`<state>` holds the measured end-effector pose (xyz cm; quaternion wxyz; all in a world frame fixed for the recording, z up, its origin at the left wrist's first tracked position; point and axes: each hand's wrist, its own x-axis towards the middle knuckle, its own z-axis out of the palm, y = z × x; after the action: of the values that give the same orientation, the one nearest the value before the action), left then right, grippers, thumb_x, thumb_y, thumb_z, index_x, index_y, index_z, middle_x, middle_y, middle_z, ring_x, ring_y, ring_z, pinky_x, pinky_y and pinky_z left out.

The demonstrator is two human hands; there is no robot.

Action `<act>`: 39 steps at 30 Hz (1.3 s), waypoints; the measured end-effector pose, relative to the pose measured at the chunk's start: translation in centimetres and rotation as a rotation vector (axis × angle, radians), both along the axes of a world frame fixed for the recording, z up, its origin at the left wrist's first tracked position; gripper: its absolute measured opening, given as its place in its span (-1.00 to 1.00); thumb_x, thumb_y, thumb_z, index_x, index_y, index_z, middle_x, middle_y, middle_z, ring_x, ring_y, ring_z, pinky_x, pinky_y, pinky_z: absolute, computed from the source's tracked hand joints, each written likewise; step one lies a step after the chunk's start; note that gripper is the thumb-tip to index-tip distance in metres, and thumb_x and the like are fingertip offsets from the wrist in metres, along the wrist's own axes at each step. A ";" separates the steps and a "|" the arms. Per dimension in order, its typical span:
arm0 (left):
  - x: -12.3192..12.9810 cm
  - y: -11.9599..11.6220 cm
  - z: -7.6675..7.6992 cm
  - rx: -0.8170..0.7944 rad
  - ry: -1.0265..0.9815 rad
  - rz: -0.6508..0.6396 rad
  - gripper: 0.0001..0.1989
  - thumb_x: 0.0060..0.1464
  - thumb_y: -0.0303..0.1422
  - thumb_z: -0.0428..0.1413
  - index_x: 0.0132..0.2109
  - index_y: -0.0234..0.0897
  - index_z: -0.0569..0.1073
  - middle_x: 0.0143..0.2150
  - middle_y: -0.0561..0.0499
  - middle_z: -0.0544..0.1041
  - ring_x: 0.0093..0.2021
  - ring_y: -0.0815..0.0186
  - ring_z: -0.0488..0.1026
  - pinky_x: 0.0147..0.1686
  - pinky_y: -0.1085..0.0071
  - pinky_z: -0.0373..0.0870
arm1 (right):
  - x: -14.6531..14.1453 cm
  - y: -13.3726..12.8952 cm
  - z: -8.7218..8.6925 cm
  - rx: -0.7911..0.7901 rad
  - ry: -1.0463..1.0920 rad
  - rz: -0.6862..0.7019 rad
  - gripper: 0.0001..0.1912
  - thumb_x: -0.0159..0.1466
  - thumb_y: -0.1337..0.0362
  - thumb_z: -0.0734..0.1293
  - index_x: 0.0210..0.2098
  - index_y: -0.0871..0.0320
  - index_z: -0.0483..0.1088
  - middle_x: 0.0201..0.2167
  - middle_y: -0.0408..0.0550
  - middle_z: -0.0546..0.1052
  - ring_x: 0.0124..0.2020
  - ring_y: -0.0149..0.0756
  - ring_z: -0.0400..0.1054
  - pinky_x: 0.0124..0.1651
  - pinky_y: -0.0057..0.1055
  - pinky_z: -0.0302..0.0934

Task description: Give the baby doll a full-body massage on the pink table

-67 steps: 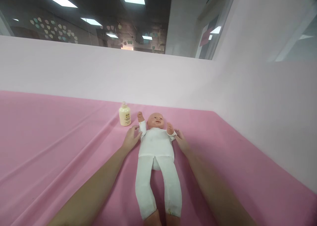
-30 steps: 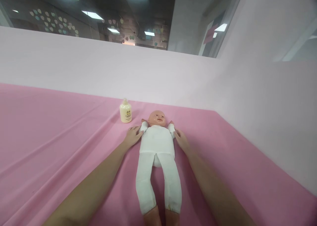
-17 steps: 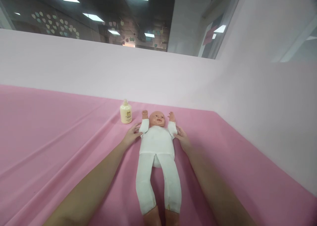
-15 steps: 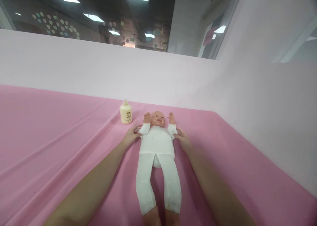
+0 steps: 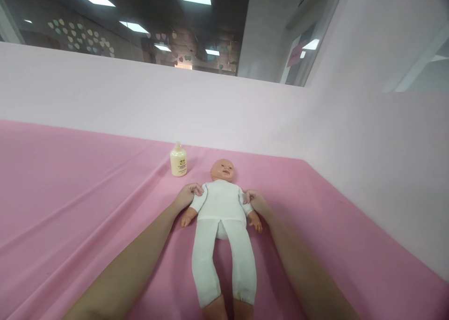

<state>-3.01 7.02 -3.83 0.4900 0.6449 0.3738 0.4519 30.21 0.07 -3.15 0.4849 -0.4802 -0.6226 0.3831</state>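
A baby doll (image 5: 221, 203) in white clothing lies on its back on a pink sheet, its head pointing away from me and its feet cut off by the bottom edge. Both its arms rest down along its sides. My left hand (image 5: 189, 194) has its fingers closed on the white sleeve of the doll's arm at the left, above the doll's hand (image 5: 188, 217). On the other side, my right hand (image 5: 257, 201) grips the sleeve of the opposite arm, its fingertips near the elbow. The thumbs are partly hidden.
A cream pump bottle (image 5: 178, 161) stands upright on the pink sheet (image 5: 87, 179), left of the doll's head. White walls (image 5: 140, 100) border the sheet at the back and right. A window (image 5: 157, 30) with reflections of ceiling lights is above.
The doll's arms have swung from raised beside its head to down along its sides. My hands have shifted slightly and now hold the sleeves.
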 end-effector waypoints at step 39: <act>-0.7 -0.2 1.5 -0.047 -0.085 -0.044 -0.43 -0.02 -0.02 0.27 0.01 -0.33 0.47 -0.02 -0.17 0.56 -0.02 0.09 0.50 -0.03 0.22 0.40 | 1.3 -1.8 2.8 -0.161 0.158 0.237 -0.64 0.08 0.13 0.48 -0.15 0.12 0.51 -0.03 0.05 0.54 -0.02 -0.15 0.44 0.11 -0.19 0.27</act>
<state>-3.67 6.82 -2.37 0.5303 0.6216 0.3489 0.4589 31.55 -1.75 -0.36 0.4439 -0.4091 -0.6019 0.5228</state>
